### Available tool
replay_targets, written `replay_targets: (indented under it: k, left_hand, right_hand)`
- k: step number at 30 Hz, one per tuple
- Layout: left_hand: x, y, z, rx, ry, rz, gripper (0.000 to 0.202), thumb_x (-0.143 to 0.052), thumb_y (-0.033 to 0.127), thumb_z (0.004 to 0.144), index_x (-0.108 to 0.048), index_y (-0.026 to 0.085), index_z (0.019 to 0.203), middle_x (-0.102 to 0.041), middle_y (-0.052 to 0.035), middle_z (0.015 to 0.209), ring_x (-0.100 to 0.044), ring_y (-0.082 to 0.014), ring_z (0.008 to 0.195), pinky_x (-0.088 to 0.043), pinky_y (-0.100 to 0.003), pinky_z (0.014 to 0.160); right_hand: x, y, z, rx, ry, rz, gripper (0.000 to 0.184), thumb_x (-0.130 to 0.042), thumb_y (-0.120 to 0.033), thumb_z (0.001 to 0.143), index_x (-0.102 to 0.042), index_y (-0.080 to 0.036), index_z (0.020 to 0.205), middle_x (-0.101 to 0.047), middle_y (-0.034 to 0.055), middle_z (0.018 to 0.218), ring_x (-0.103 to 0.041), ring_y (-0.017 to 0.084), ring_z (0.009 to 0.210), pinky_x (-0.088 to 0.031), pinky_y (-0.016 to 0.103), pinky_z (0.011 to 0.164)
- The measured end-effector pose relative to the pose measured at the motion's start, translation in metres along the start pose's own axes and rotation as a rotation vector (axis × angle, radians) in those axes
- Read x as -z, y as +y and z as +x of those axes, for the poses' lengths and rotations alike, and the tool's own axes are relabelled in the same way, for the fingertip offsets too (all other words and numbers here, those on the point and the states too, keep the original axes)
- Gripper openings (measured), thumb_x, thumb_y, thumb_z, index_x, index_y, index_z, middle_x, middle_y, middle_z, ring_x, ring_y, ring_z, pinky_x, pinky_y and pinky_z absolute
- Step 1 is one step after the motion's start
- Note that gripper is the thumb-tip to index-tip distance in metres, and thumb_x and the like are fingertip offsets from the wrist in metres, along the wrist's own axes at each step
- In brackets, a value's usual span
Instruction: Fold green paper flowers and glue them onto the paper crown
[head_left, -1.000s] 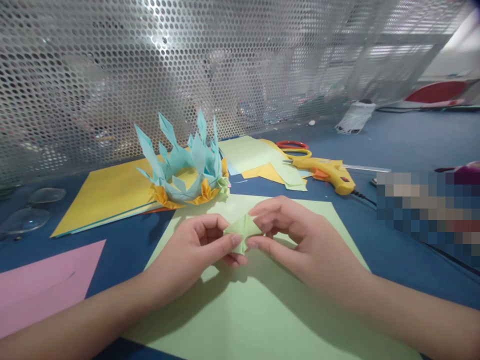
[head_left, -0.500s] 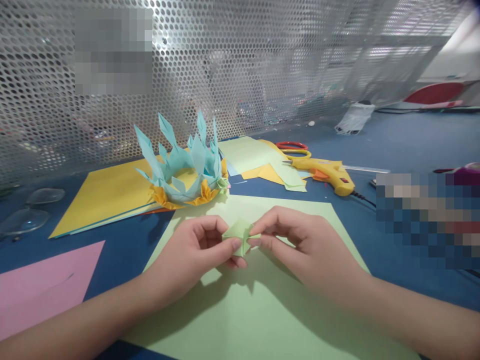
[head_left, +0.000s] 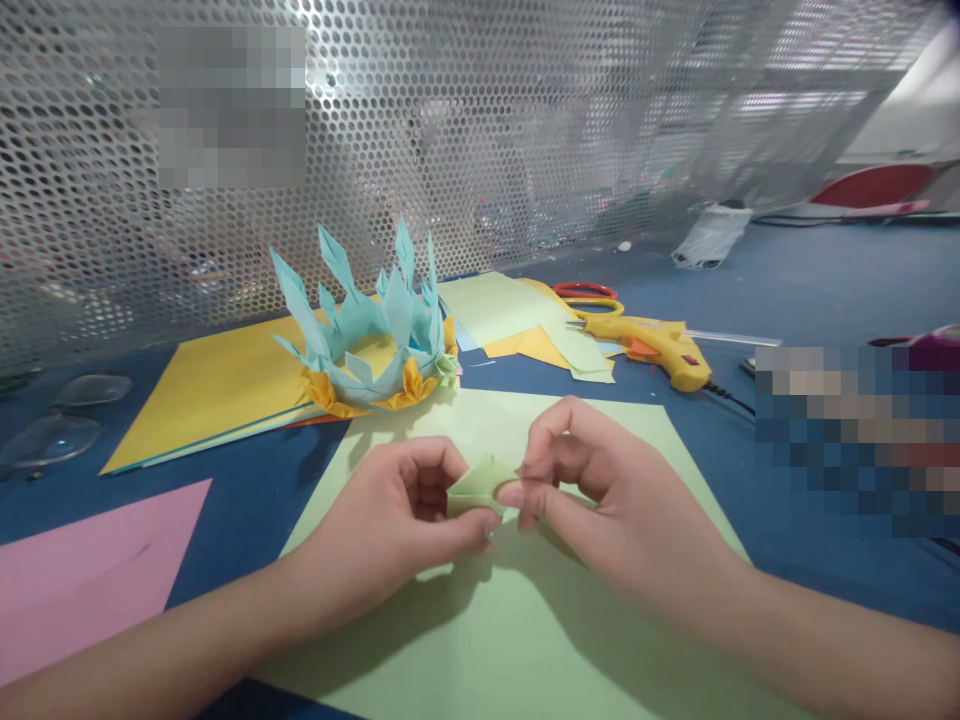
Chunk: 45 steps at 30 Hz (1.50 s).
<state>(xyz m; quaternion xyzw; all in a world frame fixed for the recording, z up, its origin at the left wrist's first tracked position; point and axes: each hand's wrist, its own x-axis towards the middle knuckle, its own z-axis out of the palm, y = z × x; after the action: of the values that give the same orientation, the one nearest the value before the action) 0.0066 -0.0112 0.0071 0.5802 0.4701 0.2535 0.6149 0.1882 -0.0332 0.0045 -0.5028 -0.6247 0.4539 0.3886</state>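
Observation:
A small folded piece of light green paper (head_left: 477, 482) is pinched between both my hands just above a large light green sheet (head_left: 517, 640). My left hand (head_left: 397, 530) curls round its left side, thumb and fingers closed on it. My right hand (head_left: 600, 500) pinches its right tip, fingers bent and closed. Behind them stands a paper crown (head_left: 367, 335) of pale blue spikes on an orange folded base.
Yellow sheets (head_left: 217, 385) lie under the crown. A pink sheet (head_left: 82, 570) is at the left edge. A yellow glue gun (head_left: 656, 350), red-handled scissors (head_left: 585, 293) and loose green and yellow scraps (head_left: 525, 325) sit behind. A perforated metal screen (head_left: 480, 130) backs the blue table.
Both hands have drawn slightly nearer and lower. The green piece has been pressed narrower between the fingers, and my right fingers have curled more.

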Motion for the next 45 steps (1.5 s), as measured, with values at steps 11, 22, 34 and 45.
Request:
replay_targets:
  k: [11,22,34,45]
  left_hand:
    - [0.002,0.005,0.003,-0.035,0.001,-0.140,0.017,-0.076,0.022,0.072,-0.061,0.015,0.069,-0.065,0.0035,0.060,-0.065,-0.0100,0.055,-0.051,-0.018,0.055]
    - [0.008,0.000,0.002,-0.078,-0.018,-0.289,0.014,-0.071,0.018,0.082,-0.068,0.017,0.068,-0.069,0.0058,0.061,-0.069,-0.0081,0.057,-0.054,-0.013,0.056]
    - [0.011,-0.005,0.004,-0.124,-0.101,-0.345,0.010,-0.075,0.016,0.078,-0.070,0.016,0.070,-0.073,0.0038,0.069,-0.069,-0.0080,0.061,-0.056,-0.014,0.059]
    - [0.006,-0.001,0.002,-0.140,-0.001,-0.220,0.009,-0.066,0.009,0.082,-0.066,0.018,0.082,-0.072,0.0053,0.066,-0.067,-0.0085,0.059,-0.055,-0.015,0.055]
  right_hand:
    - [0.003,0.006,0.005,0.132,-0.035,-0.018,0.010,-0.055,-0.021,0.088,-0.055,-0.026,0.097,-0.070,-0.0023,0.079,-0.068,0.013,0.072,-0.051,0.024,0.062]
    - [0.006,0.005,0.009,0.169,-0.092,0.190,0.014,-0.053,-0.013,0.088,-0.057,-0.023,0.097,-0.070,-0.0002,0.085,-0.069,0.012,0.075,-0.058,0.026,0.072]
    - [0.006,0.003,0.009,0.206,-0.139,0.207,0.019,-0.049,-0.008,0.090,-0.056,-0.023,0.099,-0.068,-0.0012,0.085,-0.069,0.009,0.075,-0.057,0.022,0.072]
    - [0.006,0.006,0.006,0.181,-0.142,0.118,0.011,-0.055,-0.019,0.090,-0.058,-0.025,0.099,-0.074,-0.0005,0.088,-0.070,0.012,0.078,-0.055,0.024,0.071]
